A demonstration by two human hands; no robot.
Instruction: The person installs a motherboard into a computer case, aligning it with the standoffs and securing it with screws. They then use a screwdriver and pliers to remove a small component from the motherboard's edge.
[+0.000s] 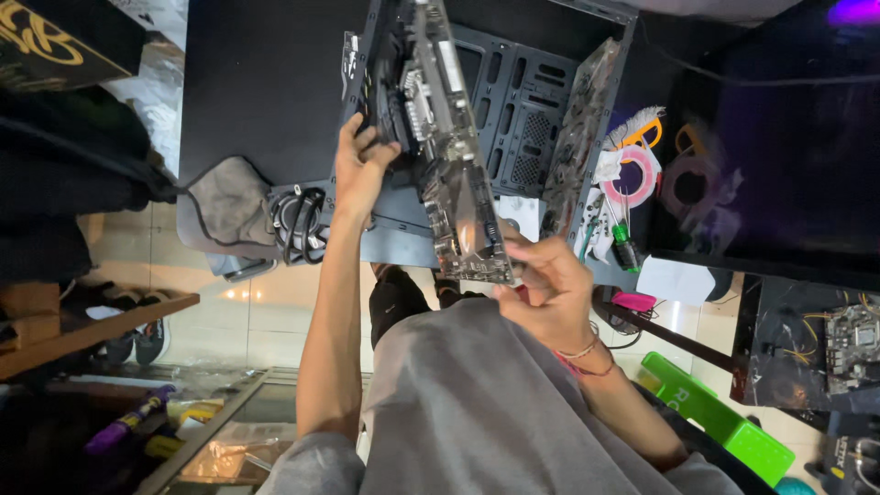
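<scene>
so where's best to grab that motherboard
By its bare edges, probably. The motherboard is tilted on edge above the open case, its face crowded with parts. The left hand grips the far edge, the right hand the near corner.

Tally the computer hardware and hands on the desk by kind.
Motherboard, held tilted over the case: 1
Open computer case: 1
Cable bundle: 1
Hands on the motherboard: 2, left hand and right hand
Total: 5

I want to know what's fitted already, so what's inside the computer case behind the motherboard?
Behind the tilted motherboard the computer case shows its bare perforated metal panel with slots and vents. The left hand and the board cover the case's left part, so anything there is hidden.
</scene>
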